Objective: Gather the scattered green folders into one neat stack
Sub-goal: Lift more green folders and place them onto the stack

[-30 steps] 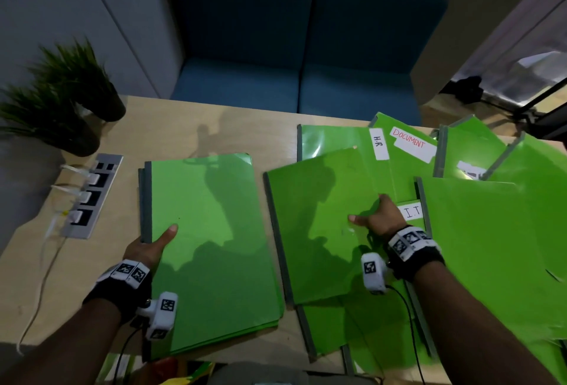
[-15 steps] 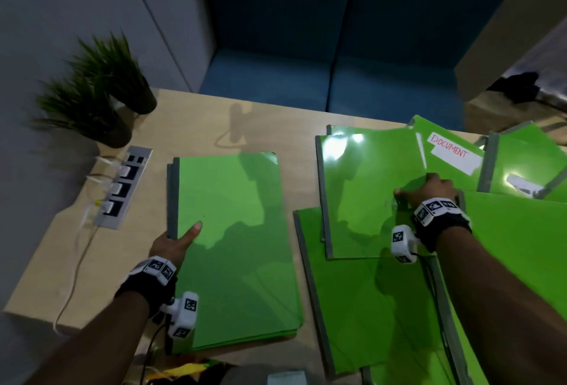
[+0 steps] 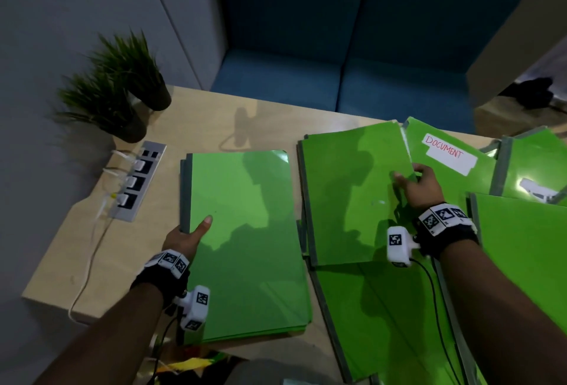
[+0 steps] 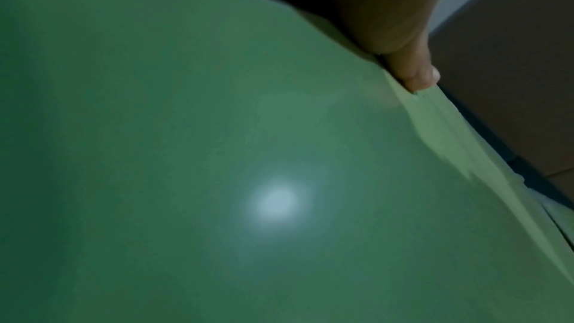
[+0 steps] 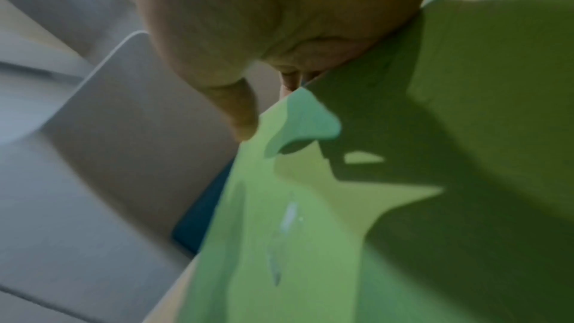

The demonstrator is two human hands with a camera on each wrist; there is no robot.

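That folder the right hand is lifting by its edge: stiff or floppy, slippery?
Probably floppy: the held folder curls at the corner where the right hand pinches it. Likely slippery: its cover is glossy, showing glare. Seemingly light: one edge grip lifts it.

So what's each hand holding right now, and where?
Right hand pinches the loose folder at its right edge. Left hand grips the stack at its spine edge.

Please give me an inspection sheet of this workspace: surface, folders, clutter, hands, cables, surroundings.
Surface: wooden table.
Job's things: neat stack on the left; loose folders overlapping on the right, one labelled DOCUMENT.
Clutter: two plants.
Hands: left hand holds the stack's spine edge; right hand grips the edge of a folder.
Cables: white cables run from the power strip over the table's edge.
Surroundings: blue sofa, grey wall.
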